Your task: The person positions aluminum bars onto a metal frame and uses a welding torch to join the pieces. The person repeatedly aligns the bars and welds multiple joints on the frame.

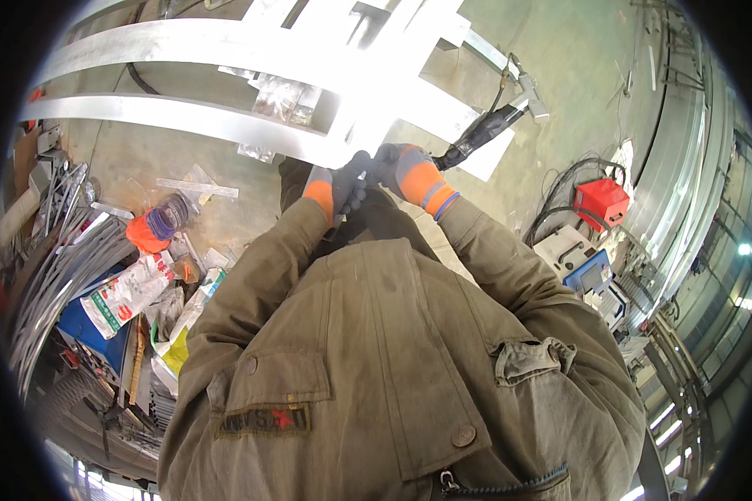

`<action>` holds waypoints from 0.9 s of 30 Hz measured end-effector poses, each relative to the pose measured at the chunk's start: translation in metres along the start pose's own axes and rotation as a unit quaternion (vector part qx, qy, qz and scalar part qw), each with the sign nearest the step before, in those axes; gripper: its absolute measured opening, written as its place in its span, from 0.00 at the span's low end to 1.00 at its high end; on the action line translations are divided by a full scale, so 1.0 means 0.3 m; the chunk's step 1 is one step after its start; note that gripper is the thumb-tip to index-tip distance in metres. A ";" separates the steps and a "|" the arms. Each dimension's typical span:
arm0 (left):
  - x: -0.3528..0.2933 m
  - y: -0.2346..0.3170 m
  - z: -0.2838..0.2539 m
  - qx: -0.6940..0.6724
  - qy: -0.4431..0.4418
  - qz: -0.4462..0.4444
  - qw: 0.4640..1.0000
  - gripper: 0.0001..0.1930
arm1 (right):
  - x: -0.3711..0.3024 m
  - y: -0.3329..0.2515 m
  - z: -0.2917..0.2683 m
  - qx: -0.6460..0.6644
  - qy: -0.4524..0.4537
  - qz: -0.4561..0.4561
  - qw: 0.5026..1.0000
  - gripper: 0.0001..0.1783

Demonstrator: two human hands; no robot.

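Observation:
My left hand (343,190), in an orange and dark grey work glove, is closed at the near edge of a metal frame (192,123). A small pale piece (362,176) shows at its fingers; I cannot make out its kind. My right hand (409,174), gloved alike, is closed beside it, the fingertips of both close together. What the right fingers hold is hidden. A thick black handle or sleeved cable (480,137) runs from beside the right glove toward the far right; I cannot tell whether they touch. Strong glare washes out the frame just beyond my hands.
A grey, hammer-like metal head (533,98) lies past the cable's far end. A red box (602,203) and a pale machine with a blue panel (564,252) stand at right among black cables. At left are metal strips (46,271), a white bag (129,294) and spare gloves (157,224).

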State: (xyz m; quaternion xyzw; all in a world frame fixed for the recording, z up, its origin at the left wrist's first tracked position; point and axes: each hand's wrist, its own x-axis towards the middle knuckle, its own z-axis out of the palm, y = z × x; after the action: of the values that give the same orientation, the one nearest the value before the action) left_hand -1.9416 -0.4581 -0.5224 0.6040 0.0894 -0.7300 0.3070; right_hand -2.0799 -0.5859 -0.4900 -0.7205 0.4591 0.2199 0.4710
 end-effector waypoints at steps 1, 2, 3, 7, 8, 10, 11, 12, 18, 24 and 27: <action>-0.003 0.000 -0.003 0.004 0.002 -0.005 1.000 0.29 | 0.005 -0.001 0.001 -0.011 0.004 -0.008 1.000 0.15; -0.005 0.003 -0.011 -0.009 -0.018 -0.003 1.000 0.27 | 0.008 -0.001 0.003 -0.023 0.007 -0.016 1.000 0.16; -0.007 0.004 -0.017 -0.013 -0.025 -0.001 1.000 0.27 | 0.009 0.000 0.005 -0.039 0.008 -0.015 0.999 0.16; -0.008 0.018 -0.036 -0.027 -0.053 -0.042 0.997 0.26 | 0.009 0.001 0.014 -0.041 0.012 -0.025 0.999 0.17; -0.010 0.017 -0.035 -0.032 -0.053 -0.056 0.996 0.26 | 0.005 0.003 0.016 -0.037 0.005 -0.012 0.999 0.18; -0.007 0.010 -0.029 -0.031 -0.036 -0.030 0.998 0.25 | 0.000 0.008 0.029 -0.024 0.002 0.006 1.000 0.16; -0.003 0.004 -0.025 -0.031 -0.023 -0.007 0.999 0.24 | -0.002 0.015 0.036 -0.016 0.009 0.009 1.000 0.15; 0.003 -0.003 -0.025 -0.017 -0.022 0.013 1.000 0.24 | -0.006 0.025 0.046 -0.007 0.017 0.013 1.000 0.13; 0.094 -0.108 -0.019 -0.137 -0.014 -0.033 0.990 0.18 | -0.089 0.274 -0.050 0.364 0.162 0.048 0.916 0.11; 0.176 -0.184 -0.021 -0.021 0.045 0.113 0.992 0.25 | -0.041 0.639 -0.318 0.265 0.491 0.218 0.801 0.45; 0.132 -0.147 -0.028 -0.037 0.015 0.042 0.998 0.29 | 0.098 0.695 -0.363 0.371 0.401 0.188 0.816 0.49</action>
State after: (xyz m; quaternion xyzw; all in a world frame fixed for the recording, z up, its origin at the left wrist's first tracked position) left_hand -1.9624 -0.4323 -0.5721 0.6062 0.0956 -0.7037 0.3580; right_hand -2.2593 -0.7233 -0.5613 -0.4150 0.7805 -0.1913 0.4265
